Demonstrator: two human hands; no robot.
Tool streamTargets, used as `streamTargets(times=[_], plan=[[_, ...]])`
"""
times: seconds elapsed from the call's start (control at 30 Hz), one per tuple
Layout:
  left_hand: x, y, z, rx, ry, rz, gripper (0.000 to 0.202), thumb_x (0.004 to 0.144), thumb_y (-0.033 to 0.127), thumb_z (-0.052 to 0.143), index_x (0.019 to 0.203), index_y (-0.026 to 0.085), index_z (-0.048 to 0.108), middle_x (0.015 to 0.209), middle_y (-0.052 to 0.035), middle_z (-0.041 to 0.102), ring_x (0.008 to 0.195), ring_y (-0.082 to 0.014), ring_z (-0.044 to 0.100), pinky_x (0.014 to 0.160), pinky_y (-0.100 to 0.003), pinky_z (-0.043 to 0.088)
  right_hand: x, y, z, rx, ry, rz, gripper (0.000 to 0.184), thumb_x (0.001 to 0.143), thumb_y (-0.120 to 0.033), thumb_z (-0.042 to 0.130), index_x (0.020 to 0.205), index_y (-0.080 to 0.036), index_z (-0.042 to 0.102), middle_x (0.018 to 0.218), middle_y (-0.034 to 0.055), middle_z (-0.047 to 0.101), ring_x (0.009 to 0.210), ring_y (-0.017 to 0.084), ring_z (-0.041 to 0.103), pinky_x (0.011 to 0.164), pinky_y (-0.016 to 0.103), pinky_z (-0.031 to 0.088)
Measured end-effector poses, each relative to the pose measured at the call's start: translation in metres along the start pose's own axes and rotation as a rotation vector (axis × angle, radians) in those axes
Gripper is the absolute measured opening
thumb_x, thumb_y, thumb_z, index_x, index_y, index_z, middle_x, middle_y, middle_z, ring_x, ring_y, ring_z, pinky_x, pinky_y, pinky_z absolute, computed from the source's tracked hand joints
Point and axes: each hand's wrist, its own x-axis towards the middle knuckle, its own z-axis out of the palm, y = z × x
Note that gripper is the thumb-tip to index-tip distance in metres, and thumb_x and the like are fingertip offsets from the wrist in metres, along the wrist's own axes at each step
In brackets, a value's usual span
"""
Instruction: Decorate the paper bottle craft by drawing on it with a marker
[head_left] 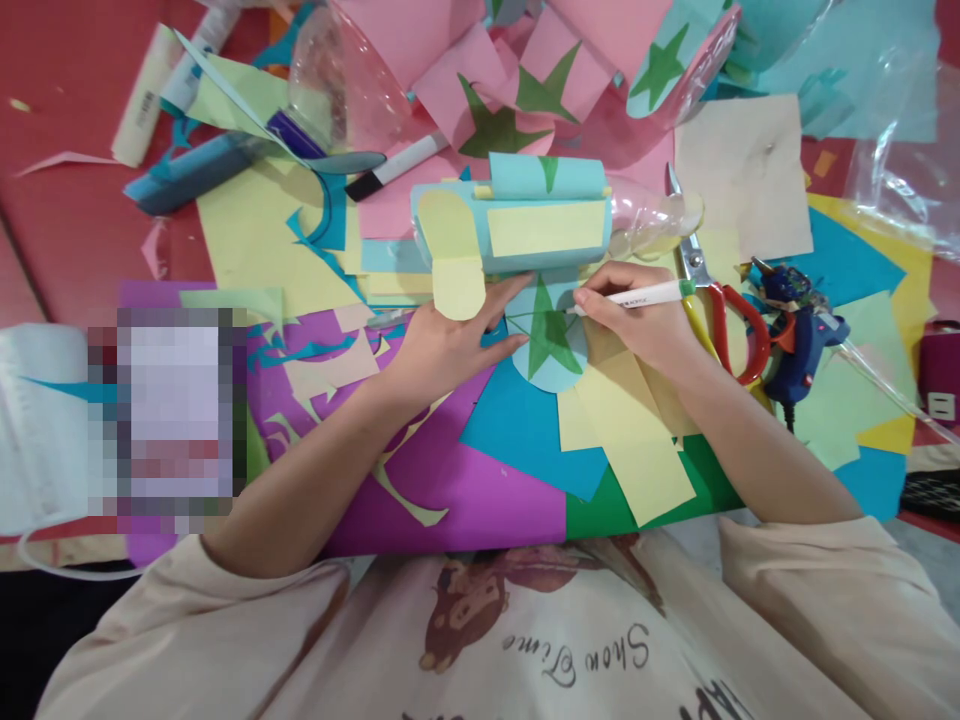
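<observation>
My right hand (pixel 634 310) is closed around a white marker (pixel 651 297) with a green end. Its tip touches a light blue paper piece (pixel 525 355) with a rounded lower edge. On that piece a green star (pixel 551 335) is partly coloured in, and one arm shows only as an outline. My left hand (pixel 457 345) lies with fingers spread at the left of the piece, fingertips on its edge. Just beyond stands a plastic bottle (pixel 652 215) lying on its side, wrapped in light blue paper (pixel 450 225) with pale yellow pieces on it.
Red-handled scissors (pixel 739 335) and a blue glue gun (pixel 796 350) lie to the right. Coloured paper sheets and scraps (pixel 330 375) cover the table. Several markers (pixel 405 165) lie at the back left, near pink paper with green stars (pixel 551 85).
</observation>
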Motion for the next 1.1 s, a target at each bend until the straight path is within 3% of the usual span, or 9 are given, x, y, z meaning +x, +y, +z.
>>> streamTargets(times=[0.37,0.7,1.1], plan=[[0.0,-0.0004,0.0009,0.0,0.002,0.004,0.054,0.091,0.037,0.054,0.142,0.024,0.045,0.083,0.0007,0.059,0.072,-0.0125,0.054,0.064,-0.022,0.038,0.0012,0.0014,0.001,-0.045,-0.013,-0.038,0.022,0.081,-0.022,0.065,0.061,-0.017,0.056,0.057,-0.0029,0.054,0.054,0.008,0.041,0.053,0.026,0.031],[0.0005,0.0005,-0.0002,-0.002,-0.007,-0.004,0.054,0.091,0.037,0.053,0.142,0.023,0.046,0.082,0.0005,0.058,0.072,-0.0125,0.053,0.062,-0.022,0.037,0.0002,-0.0031,0.0008,-0.011,-0.048,0.068,0.025,0.078,-0.019,0.063,0.056,-0.017,0.052,0.053,-0.0039,0.047,0.053,0.007,0.035,0.051,0.027,0.028],[0.0004,-0.0009,0.0008,0.012,-0.009,0.004,0.054,0.091,0.039,0.052,0.142,0.023,0.045,0.082,0.0006,0.058,0.071,-0.0125,0.053,0.062,-0.022,0.037,0.0005,0.001,0.0002,0.002,0.004,0.023,0.021,0.083,-0.026,0.065,0.065,-0.018,0.059,0.062,-0.0015,0.058,0.058,0.01,0.048,0.058,0.027,0.038]])
